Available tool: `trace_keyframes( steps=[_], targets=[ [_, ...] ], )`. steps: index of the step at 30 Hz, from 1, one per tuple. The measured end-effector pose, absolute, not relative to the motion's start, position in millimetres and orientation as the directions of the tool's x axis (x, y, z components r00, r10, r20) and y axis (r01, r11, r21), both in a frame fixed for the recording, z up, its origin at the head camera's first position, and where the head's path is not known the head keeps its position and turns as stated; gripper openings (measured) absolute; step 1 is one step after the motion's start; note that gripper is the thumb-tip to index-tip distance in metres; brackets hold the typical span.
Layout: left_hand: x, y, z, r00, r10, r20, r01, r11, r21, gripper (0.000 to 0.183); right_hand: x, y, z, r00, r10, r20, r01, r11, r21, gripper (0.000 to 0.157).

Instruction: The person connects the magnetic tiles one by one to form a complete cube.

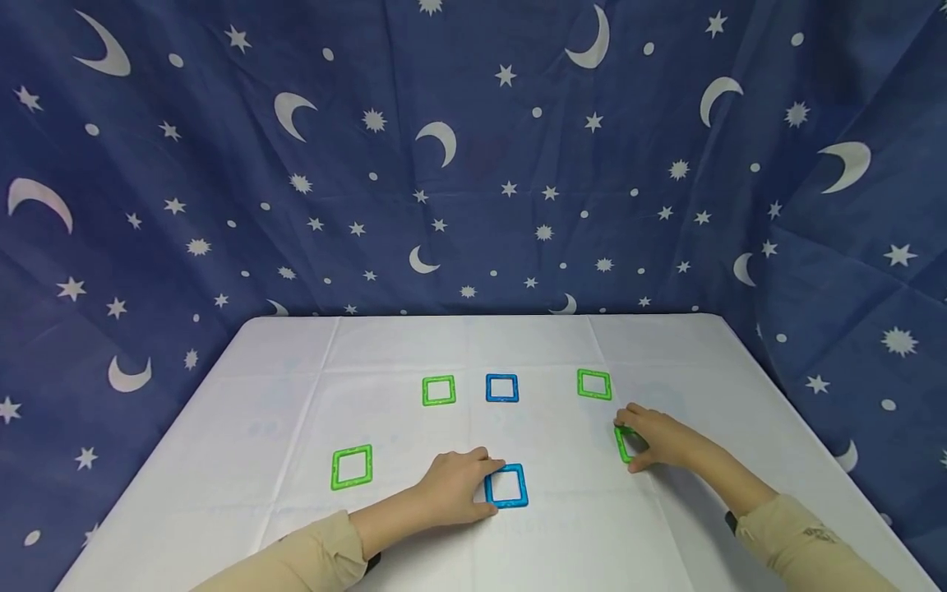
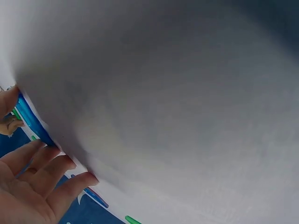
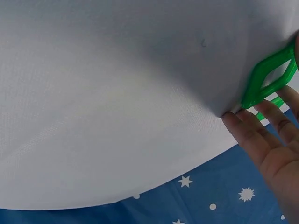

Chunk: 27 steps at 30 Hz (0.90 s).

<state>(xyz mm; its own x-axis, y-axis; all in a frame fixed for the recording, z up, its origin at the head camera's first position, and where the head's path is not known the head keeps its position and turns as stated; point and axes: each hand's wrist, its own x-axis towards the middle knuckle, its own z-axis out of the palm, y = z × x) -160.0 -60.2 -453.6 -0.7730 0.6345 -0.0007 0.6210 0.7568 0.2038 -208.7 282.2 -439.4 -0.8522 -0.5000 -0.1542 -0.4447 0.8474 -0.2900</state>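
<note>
Left hand (image 1: 455,489) on hollow blue square (image 1: 522,485)

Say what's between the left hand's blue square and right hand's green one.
Bare white tabletop separates the blue square from the green square; the head view shows it.

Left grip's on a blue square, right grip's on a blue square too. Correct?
Not quite: the right grip is on a green square, plain in the head and right wrist views. The left grip is on a blue square, as you said.
</note>
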Motion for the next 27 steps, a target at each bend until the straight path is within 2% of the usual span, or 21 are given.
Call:
trace_keyframes(
  steps=[6, 14, 27],
  targets=[
    [-165.7, -59.0, -453.5, -0.791, 0.612, -0.004, 0.594, 0.770, 0.232, 0.056, -208.7, 282.7, -438.6, -0.856, -0.499, -0.139, -0.445, 0.846, -0.295, 0.059],
    [-163.7, -59.3, -451.7, -0.780, 0.625, 0.017, 0.611, 0.757, 0.232, 0.054, -206.1, 281.7, -435.5, -0.872, -0.459, -0.169, -0.399, 0.868, -0.297, 0.058],
    [-161.5, -57.2, -450.0, -0.788, 0.615, -0.010, 0.596, 0.768, 0.234, 0.053, -203.3, 268.9, -434.9, -0.880, -0.466, -0.091, -0.431, 0.865, -0.255, 0.059]
  ],
)
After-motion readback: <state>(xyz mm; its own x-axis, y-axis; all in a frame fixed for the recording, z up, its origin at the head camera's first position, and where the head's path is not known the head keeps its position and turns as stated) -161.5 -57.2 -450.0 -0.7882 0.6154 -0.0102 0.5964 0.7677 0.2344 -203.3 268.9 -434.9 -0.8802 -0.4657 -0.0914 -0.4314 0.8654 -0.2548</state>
